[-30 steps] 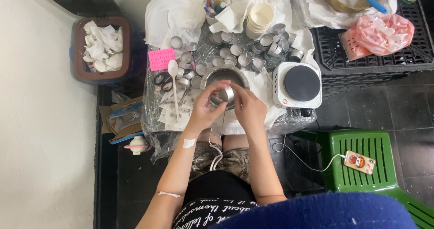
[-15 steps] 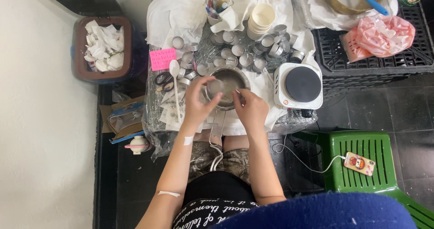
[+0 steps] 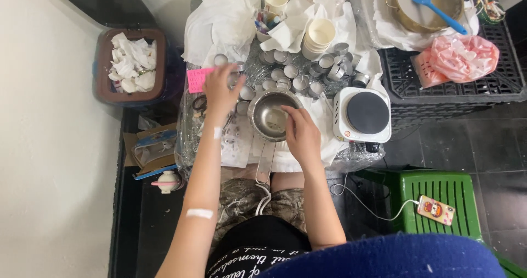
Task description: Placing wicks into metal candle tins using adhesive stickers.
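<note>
Left hand [image 3: 220,91] moved off one saucepan [image 3: 272,115].

Left hand [image 3: 220,91] reaches forward with fingers spread (white plasters on wrist and forearm). Right hand [image 3: 301,135] lies curled, knuckles up, fingertips seemingly pinched together.

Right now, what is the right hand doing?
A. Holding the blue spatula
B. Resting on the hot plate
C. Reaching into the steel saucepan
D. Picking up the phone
C: the right hand sits at the rim of the steel saucepan, fingers dipping inside it, beside the white hot plate.
</note>
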